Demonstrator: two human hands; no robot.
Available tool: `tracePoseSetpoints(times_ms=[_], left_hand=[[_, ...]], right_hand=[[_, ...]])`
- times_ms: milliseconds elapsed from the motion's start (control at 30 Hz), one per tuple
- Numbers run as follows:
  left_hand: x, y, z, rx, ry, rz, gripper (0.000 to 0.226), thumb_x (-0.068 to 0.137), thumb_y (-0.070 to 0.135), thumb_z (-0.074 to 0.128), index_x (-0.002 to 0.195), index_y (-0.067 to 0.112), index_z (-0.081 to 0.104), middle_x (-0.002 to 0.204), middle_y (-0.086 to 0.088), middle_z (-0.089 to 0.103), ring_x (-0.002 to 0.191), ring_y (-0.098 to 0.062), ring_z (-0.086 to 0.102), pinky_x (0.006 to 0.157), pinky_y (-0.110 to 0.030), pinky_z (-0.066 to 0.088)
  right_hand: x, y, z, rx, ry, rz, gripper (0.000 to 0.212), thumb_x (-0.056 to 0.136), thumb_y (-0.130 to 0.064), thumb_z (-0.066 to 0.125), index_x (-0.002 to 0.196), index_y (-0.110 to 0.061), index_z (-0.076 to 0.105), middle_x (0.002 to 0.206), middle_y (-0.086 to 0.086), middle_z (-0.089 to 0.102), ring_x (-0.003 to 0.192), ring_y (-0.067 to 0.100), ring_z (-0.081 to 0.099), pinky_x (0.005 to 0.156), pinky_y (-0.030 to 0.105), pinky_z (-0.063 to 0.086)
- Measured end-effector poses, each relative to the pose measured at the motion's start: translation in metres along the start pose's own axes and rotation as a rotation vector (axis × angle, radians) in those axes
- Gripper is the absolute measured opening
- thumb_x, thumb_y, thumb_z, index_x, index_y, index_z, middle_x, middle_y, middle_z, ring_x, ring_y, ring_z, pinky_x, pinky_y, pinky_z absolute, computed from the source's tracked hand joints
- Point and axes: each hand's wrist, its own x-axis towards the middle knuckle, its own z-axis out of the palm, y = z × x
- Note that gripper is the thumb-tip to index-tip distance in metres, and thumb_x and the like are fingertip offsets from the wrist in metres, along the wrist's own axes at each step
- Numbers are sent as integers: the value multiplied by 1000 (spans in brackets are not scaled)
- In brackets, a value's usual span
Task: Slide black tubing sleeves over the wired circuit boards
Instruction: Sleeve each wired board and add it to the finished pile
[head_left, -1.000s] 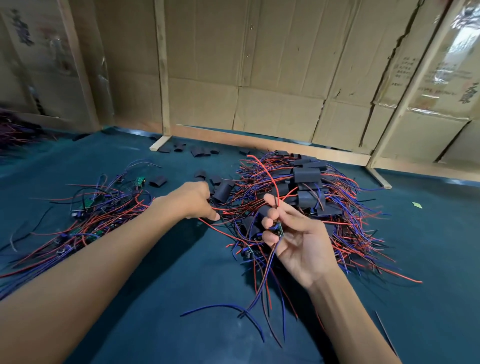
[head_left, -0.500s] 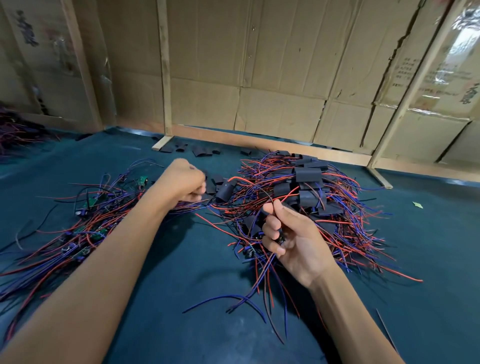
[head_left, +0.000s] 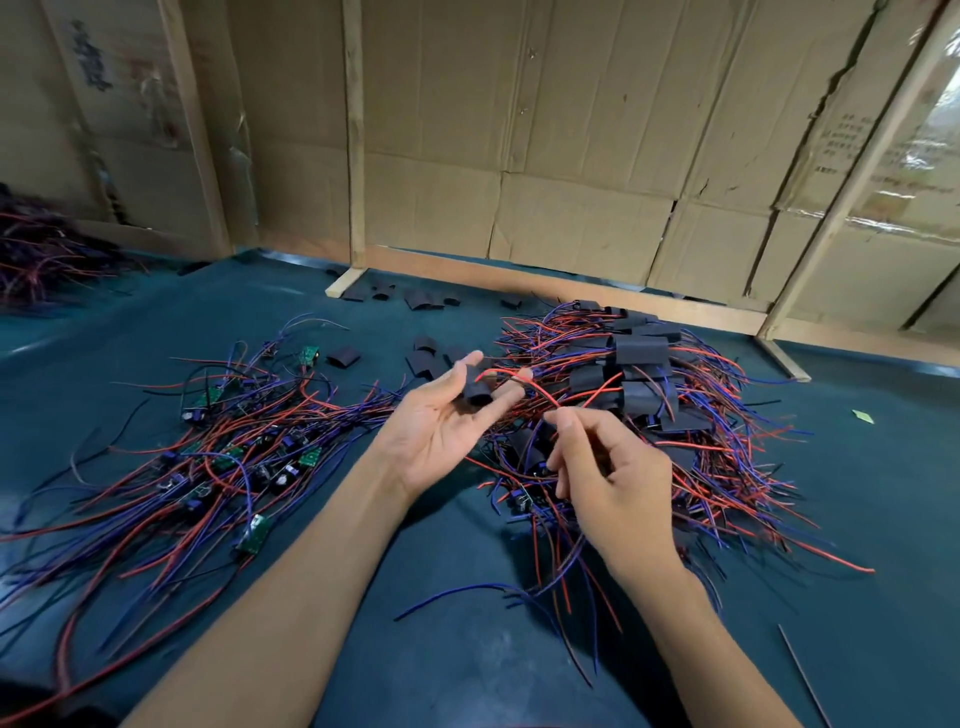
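My left hand is palm-up over the green mat, and a short black tubing sleeve sits between its thumb and fingers. Just to its right, my right hand pinches the red and blue wires of a wired circuit board, which hangs below the fingers. A red wire arcs from my right fingertips towards the sleeve. The loose wire ends trail down onto the mat.
A pile of bare wired boards lies to the left. A pile of sleeved boards lies behind my right hand. Loose black sleeves are scattered near the cardboard wall. Another wire heap sits far left.
My left hand has come back from the loose sleeves, turned palm-up with a black sleeve in it. My right hand has loosened its fist and lifted a red wire towards the sleeve.
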Motion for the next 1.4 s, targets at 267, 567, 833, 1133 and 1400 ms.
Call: tracePoseSetpoints(times_ms=[267, 567, 833, 1133, 1400], left_hand=[[0, 4, 2, -159, 2, 90, 33, 94, 20, 62, 116, -1, 48, 106, -24, 66, 117, -45, 62, 90, -54, 56], [-4, -4, 7, -101, 15, 47, 74, 87, 28, 65, 140, -17, 37, 127, -34, 60, 104, -33, 71, 80, -42, 61], [-4, -8, 5, -72, -78, 5, 35, 92, 23, 64, 112, -4, 53, 110, -26, 67, 119, -41, 62, 86, -45, 59], [-6, -17, 0, 393, -203, -83, 44, 84, 20, 77, 121, 14, 56, 127, -19, 66, 121, -42, 61, 87, -46, 56], [-4, -21, 2, 440, -88, -39, 82, 63, 22, 86, 134, 17, 45, 121, -7, 72, 100, -22, 72, 84, -37, 58]], right_hand=[[-5, 4, 5, -63, 57, -57, 21, 97, -51, 48, 100, -40, 66, 66, -9, 64, 48, 15, 54, 51, 28, 45], [-3, 0, 2, -67, 128, -157, 25, 102, -55, 46, 97, -39, 64, 73, -10, 64, 50, 16, 53, 51, 36, 46], [-3, 10, -1, -295, 61, -346, 23, 102, -23, 55, 107, -9, 72, 80, -11, 63, 70, 3, 56, 74, 10, 41], [0, 5, 2, -129, -28, -97, 12, 97, -23, 66, 95, -20, 78, 80, -8, 64, 67, 12, 58, 69, 27, 47], [7, -6, 2, 659, -50, 429, 37, 77, 15, 27, 92, -15, 43, 84, 3, 53, 62, 17, 52, 47, 23, 33]])
